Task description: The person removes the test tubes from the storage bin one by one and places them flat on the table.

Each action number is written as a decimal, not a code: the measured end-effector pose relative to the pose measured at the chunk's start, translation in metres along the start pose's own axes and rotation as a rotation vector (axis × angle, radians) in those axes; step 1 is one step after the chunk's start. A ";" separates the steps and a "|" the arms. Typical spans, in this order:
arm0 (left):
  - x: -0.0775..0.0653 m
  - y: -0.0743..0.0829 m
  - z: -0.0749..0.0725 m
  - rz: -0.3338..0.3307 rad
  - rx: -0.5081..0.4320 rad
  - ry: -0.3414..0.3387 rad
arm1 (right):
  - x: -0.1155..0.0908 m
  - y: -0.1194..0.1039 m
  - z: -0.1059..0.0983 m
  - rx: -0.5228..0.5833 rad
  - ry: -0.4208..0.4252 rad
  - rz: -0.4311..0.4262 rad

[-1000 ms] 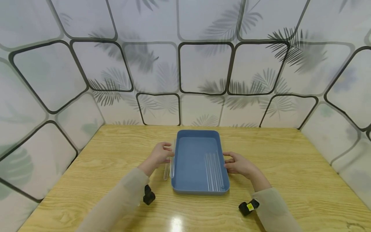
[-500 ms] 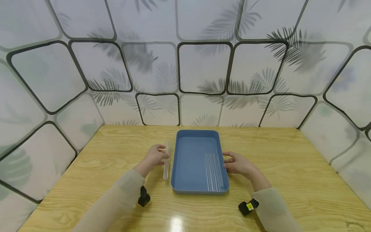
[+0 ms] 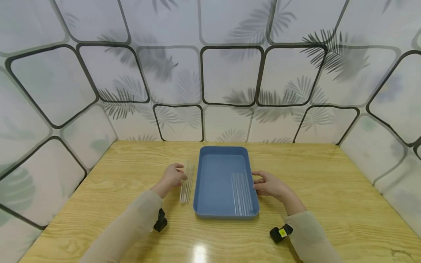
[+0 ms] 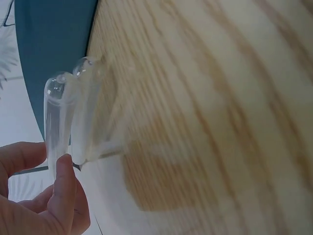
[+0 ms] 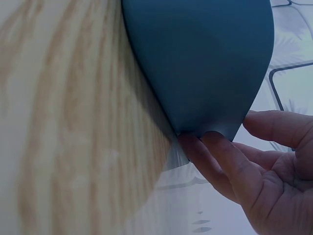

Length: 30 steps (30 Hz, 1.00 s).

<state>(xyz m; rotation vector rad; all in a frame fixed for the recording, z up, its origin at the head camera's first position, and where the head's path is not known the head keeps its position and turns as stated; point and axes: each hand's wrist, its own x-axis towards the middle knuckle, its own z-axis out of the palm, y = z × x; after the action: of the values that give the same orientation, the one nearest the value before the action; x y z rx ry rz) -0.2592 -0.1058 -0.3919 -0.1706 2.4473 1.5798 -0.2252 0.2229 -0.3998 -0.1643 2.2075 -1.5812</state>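
Yellow right-wrist label unreadably small, clear tube in left hand.

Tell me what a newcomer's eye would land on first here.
The blue tray on the wooden table draws the eye first, with clear tubes lying inside it at right. Next come the left hand, pinching a clear tube left of the tray, and the right hand, touching its right side. Behind them rises a leaf-patterned wall.

Downward head view, wrist close-ups, tray shared
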 end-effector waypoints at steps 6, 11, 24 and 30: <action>0.004 -0.003 0.000 -0.017 0.056 0.013 | 0.002 0.000 0.000 -0.001 0.007 0.006; 0.008 -0.006 -0.001 -0.021 0.089 0.037 | 0.002 0.000 -0.001 -0.009 0.008 0.002; 0.015 -0.010 -0.005 -0.017 0.162 0.053 | 0.002 0.000 -0.001 -0.012 0.002 0.001; 0.016 -0.013 -0.003 -0.004 0.199 0.048 | 0.000 -0.001 0.000 -0.013 0.006 0.003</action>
<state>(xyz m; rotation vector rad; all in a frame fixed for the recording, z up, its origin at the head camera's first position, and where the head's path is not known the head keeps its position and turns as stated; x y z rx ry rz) -0.2723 -0.1140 -0.4060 -0.1821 2.6199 1.3342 -0.2257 0.2227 -0.3986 -0.1606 2.2219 -1.5677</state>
